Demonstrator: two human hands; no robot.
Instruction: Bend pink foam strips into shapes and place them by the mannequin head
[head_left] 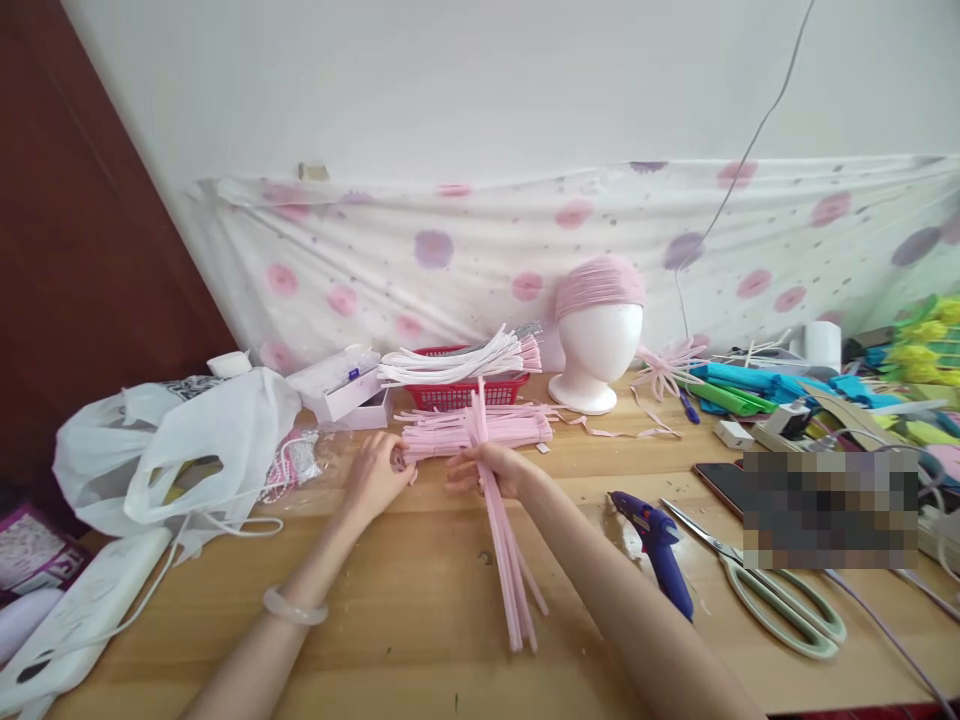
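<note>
Apparently kept bunched, pink stems (507, 560) are clasped by the right hand (507, 470).
Left hand (377, 474): grip cannot be told.

Pink stems (505, 560), red basket (444, 398), flower-print sheet (487, 235)

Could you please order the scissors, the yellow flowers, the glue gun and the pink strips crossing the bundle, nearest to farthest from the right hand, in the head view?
From the right hand:
1. Pink strips: touching it
2. Glue gun: to its right
3. Scissors: right of the glue gun
4. Yellow flowers: far right, towards the wall
</note>
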